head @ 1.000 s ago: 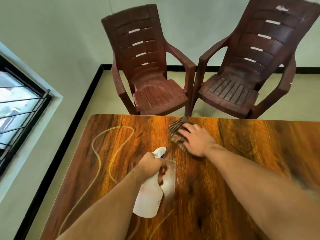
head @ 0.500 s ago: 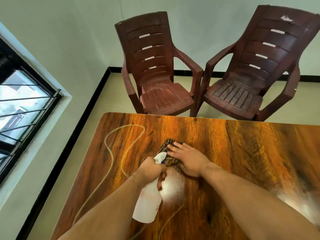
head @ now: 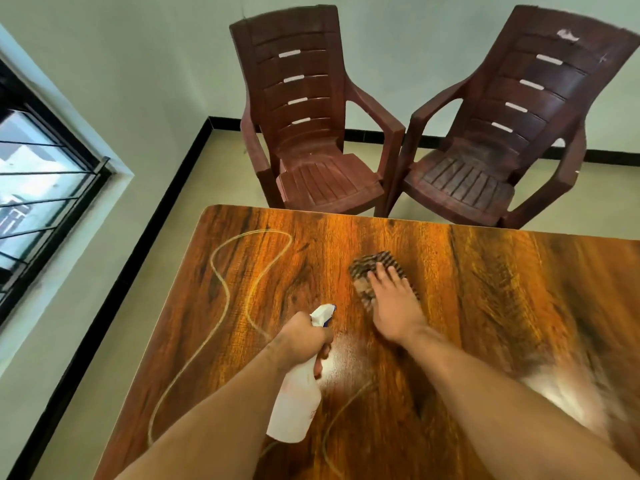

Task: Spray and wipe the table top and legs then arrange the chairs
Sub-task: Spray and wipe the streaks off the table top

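Tabletop [head: 502, 306]: left grip [head: 301, 337] wraps spray bottle [head: 294, 407], right grip [head: 394, 306] flat on cloth [head: 363, 268], 2 chairs [head: 329, 181] beyond edge.

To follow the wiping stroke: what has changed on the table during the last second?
The right hand drew the cloth back toward the spray bottle, then pushed it away across the table again. The left hand still grips the spray bottle; both chairs stand unmoved.

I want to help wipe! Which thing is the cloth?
Find the big wooden table before the two brown chairs. Near its middle, the right hand lies flat on the cloth. It is dark and striped, unlike the white spray bottle in the left hand.
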The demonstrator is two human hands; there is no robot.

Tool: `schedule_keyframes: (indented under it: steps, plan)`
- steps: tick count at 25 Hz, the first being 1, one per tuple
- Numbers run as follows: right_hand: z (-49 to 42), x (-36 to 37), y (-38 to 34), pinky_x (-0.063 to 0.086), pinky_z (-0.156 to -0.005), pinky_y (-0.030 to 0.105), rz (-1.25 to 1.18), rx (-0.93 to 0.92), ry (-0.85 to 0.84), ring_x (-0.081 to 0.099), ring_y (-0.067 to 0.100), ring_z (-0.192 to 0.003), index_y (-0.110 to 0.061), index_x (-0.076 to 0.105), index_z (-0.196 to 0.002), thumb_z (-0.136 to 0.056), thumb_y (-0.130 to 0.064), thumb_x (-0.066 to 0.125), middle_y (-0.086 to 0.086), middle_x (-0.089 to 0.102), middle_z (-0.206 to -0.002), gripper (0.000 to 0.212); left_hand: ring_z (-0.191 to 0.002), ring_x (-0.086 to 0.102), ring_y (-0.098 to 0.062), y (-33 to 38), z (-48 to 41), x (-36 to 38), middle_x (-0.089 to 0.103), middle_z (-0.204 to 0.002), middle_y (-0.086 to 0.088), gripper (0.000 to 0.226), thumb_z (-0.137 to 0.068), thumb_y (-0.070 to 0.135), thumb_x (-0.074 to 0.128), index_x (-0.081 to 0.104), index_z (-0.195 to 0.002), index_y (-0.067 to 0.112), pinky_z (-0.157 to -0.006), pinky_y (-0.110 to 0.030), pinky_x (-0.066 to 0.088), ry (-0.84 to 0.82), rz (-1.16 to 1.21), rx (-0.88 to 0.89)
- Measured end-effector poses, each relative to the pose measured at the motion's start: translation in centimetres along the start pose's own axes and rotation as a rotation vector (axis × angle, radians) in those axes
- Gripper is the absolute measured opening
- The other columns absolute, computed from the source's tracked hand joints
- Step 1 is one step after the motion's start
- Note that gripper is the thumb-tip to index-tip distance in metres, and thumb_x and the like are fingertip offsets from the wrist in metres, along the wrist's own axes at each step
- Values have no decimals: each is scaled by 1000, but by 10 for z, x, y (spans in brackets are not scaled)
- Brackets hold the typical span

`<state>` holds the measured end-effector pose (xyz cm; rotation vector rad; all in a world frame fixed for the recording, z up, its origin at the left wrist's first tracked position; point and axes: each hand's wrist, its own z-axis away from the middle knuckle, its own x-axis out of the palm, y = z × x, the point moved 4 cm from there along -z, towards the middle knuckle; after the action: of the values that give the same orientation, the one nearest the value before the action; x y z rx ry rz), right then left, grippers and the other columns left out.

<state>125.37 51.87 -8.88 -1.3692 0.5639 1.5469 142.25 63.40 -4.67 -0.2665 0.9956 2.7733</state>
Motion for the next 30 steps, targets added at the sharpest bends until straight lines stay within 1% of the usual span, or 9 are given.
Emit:
schedule_keyframes:
  steps: [3, 7, 11, 13, 16, 19, 23, 27, 30]
  plan:
    - [63, 25, -16, -11, -123, 38, 21, -343, -134, -17, 12, -151, -31, 6, -159, -102, -26, 36, -11, -13, -163, 65, -42, 56, -26, -12, 8, 6, 64, -59, -12, 12, -89, 3, 55, 58, -79, -3, -58, -46, 58, -27, -19, -13]
    - [35, 10, 16, -3, -125, 44, -16, 138, -56, -11, 20, -153, -27, 4, -160, -105, -26, 33, -2, -11, -166, 62, -40, 54, -26, -29, 17, 7, 66, -65, -14, 21, -85, 3, 55, 56, -98, -13, -54, -44, 55, -10, 11, -11]
    - [110, 29, -19, -12, -122, 36, -6, -281, -143, -15, 12, -151, -30, 9, -160, -100, -24, 39, -12, -11, -163, 67, -50, 64, -24, -56, 35, 18, 78, -80, -12, 24, -82, 15, 59, 60, -101, 0, -65, -42, 62, -51, -157, 2]
    - [107, 27, 17, -7, -124, 37, -16, -139, -120, -10, 14, -153, -30, 9, -160, -102, -22, 39, -9, -8, -166, 66, -67, 72, -28, -69, 49, 26, 78, -83, -11, 31, -72, 30, 60, 62, -94, 8, -75, -46, 64, -40, -234, 8]
    - [102, 34, 18, -2, -125, 42, -63, 213, -73, -7, 21, -155, -24, 7, -161, -105, -26, 36, 1, -9, -168, 63, -72, 68, -25, -83, 65, 39, 70, -79, -8, 29, -80, 34, 63, 60, -92, 7, -65, -36, 58, -36, -269, 35]
    - [155, 63, -43, -9, -124, 41, -94, 35, -85, -13, 18, -153, -29, 7, -160, -102, -22, 39, -6, -14, -165, 67, -58, 65, -18, -97, 79, 45, 77, -87, -15, 27, -85, 29, 64, 59, -98, 6, -64, -38, 61, -93, -181, 28]
    - [228, 68, -45, -9, -125, 40, -93, -232, -146, -18, 9, -151, -34, 11, -160, -99, -26, 36, -16, -13, -163, 67, -60, 66, -21, -124, 97, 41, 75, -85, -14, 45, -62, 35, 61, 63, -94, 4, -74, -51, 63, -124, -244, 39]
    - [178, 55, -17, -2, -125, 47, -130, 254, -50, -10, 22, -154, -25, 7, -161, -105, -25, 33, -3, -16, -164, 61, -55, 64, -22, -146, 129, 34, 73, -78, -16, 18, -77, 22, 58, 60, -85, 6, -67, -48, 62, -80, -230, 30]
    - [185, 75, -96, -10, -123, 45, -107, 69, -93, -16, 20, -152, -27, 6, -161, -103, -22, 39, -5, -19, -162, 67, -45, 62, -17, -162, 142, 28, 72, -68, -10, 8, -87, 10, 57, 61, -91, 5, -59, -38, 58, -40, -191, 33]
